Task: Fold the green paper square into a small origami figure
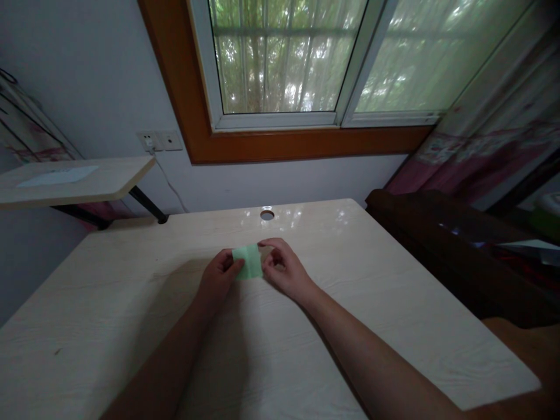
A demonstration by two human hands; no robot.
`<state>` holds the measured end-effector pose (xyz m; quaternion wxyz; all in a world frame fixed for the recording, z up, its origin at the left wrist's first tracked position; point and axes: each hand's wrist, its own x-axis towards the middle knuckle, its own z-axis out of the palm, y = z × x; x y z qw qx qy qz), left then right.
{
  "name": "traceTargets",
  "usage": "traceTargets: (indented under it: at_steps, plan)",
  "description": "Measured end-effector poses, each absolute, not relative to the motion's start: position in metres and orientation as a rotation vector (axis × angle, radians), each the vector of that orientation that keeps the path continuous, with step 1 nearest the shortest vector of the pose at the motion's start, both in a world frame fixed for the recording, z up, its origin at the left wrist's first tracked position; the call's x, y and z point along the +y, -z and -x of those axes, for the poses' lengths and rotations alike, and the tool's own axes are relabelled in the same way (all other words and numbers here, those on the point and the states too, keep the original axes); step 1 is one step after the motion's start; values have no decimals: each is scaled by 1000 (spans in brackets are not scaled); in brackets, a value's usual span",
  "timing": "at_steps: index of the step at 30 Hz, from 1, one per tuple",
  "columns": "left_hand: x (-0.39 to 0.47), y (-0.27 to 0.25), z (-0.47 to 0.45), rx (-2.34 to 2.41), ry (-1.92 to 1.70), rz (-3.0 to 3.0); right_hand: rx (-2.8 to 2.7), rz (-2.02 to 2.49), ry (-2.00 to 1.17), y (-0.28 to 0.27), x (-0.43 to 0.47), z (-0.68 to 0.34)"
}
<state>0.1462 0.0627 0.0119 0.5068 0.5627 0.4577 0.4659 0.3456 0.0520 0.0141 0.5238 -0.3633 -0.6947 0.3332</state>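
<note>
- Head view: a small piece of green paper is held over the worktop, roughly midway between the left and right edges and nearer the far edge, on the near side of the round hole.
- Left hand: the grip is closed on the left side of the paper, thumb across the front and fingers behind.
- Right hand: the fingers curl into a loose loop with a visible gap inside. The upper fingertip reaches the paper's top right corner and the lower ones come right up to its right edge. Whether this grip pinches the paper or only touches it, I cannot tell.
- Done, as far as can be judged: the paper is taken up, and its face is spread fairly flat towards the camera. A faint upright line down it may be a crease; whether it is one layer or several is too small to tell.
- Left: handling at the paper's right edge seems unfinished, and the paper is not yet set down or released.
- Around: a raised shelf stands at the worktop's far left corner, well apart from both hands.
</note>
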Motion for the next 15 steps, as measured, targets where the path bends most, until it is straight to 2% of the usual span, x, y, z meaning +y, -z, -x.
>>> traceTargets:
  at_steps: [15]
  plan:
    - [58,-15,-148,1088,-1128,-1455,-1833,816,-747,-6,57,-348]
